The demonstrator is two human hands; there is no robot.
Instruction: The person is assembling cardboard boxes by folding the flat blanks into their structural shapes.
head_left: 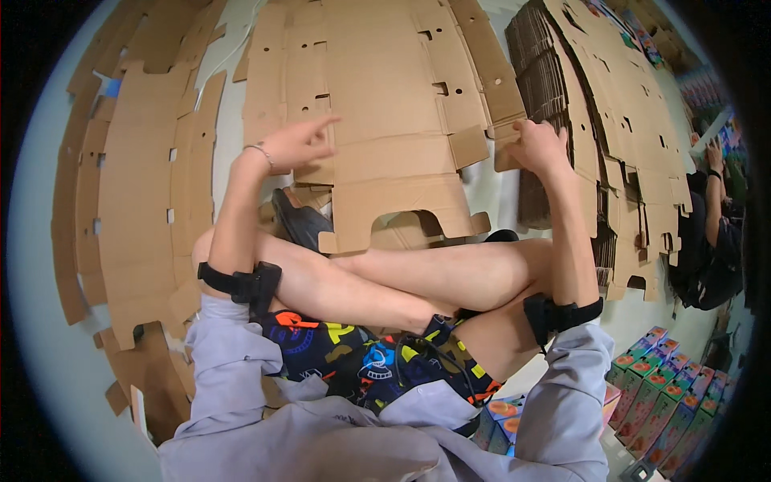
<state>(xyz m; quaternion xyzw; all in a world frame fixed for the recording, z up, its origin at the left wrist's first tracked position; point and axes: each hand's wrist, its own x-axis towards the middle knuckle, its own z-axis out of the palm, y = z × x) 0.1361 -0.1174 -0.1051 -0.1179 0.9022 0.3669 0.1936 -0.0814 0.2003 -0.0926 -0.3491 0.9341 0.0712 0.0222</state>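
A flat die-cut cardboard blank (377,112) lies on the floor in front of my crossed legs. My left hand (299,143) rests on its left part with the forefinger stretched out and the fingers loose; a thin bracelet circles the wrist. My right hand (536,145) has its fingers closed on a flap (506,128) at the blank's right edge. Black straps wrap both forearms. A dark sandal (299,215) shows under the blank's near edge.
More flat cardboard blanks (136,177) spread over the floor at left. A tall stack of blanks (594,96) stands at right. Rows of colourful small boxes (662,386) sit at lower right. Another person (715,233) sits at the far right.
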